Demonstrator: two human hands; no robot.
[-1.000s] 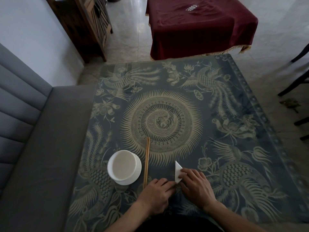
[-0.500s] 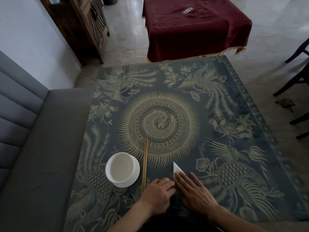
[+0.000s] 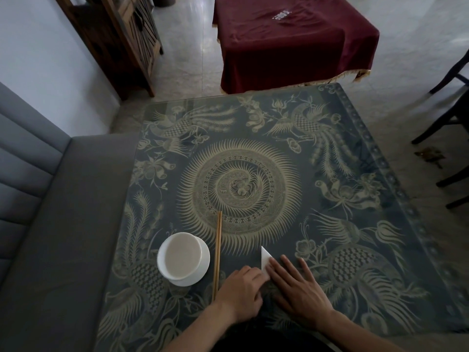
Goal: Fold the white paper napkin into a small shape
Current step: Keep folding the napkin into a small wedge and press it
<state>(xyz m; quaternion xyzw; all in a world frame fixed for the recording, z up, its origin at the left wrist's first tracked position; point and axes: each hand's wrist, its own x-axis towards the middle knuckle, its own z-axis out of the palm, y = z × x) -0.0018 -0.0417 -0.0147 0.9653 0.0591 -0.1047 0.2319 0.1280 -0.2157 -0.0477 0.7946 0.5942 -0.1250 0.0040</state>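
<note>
The white paper napkin (image 3: 265, 259) lies folded on the patterned table near its front edge. Only a small pointed white corner shows; the rest is hidden under my hands. My right hand (image 3: 299, 290) lies flat on the napkin, fingers spread and pressing down. Just to its left, my left hand (image 3: 241, 290) rests with fingers curled, its fingertips at the napkin's lower left edge. Whether those fingertips pinch the paper is hidden.
A white bowl on a white saucer (image 3: 183, 257) stands left of the hands, with a pair of wooden chopsticks (image 3: 217, 252) lying beside it. A grey sofa (image 3: 50, 237) runs along the table's left. A red-draped table (image 3: 291, 39) and dark chair legs (image 3: 446, 118) stand beyond.
My right hand has flattened from curled fingers to a spread palm pressing the napkin. The left hand has hardly moved. The camera view shifted a little.
</note>
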